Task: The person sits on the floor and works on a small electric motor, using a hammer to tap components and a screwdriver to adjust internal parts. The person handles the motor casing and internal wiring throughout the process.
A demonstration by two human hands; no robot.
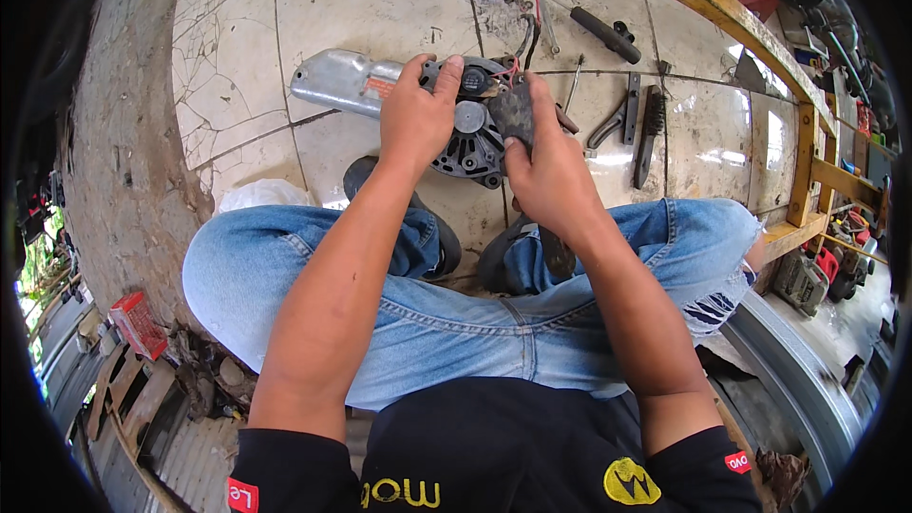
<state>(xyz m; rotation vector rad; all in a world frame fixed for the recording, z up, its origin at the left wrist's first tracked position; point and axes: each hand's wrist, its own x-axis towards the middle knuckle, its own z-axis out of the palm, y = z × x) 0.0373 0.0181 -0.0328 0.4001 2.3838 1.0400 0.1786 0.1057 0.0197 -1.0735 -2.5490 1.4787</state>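
Just below the motor unit (470, 120) you have your shoes (446, 247); a loosened grip could let it drop onto them or the tiled floor (237, 85) under it. Your left hand (418, 121) folds its fingers and thumb over the motor unit's middle, beside its silver casing (344, 81). Your right hand (553, 163) pinches a dark block (514, 114) between thumb and fingers at the motor unit's right side; I cannot tell whether they touch. A skewed push there could twist the unit or tug the thin wires (528, 49) at its upper right. Right of the motor unit, a wire brush (650, 133) and metal bracket (632, 106) could obstruct your right hand. Beyond its upper right lie a black tube (605, 35), then a yellow wooden frame (727, 14) that bounds your reach.
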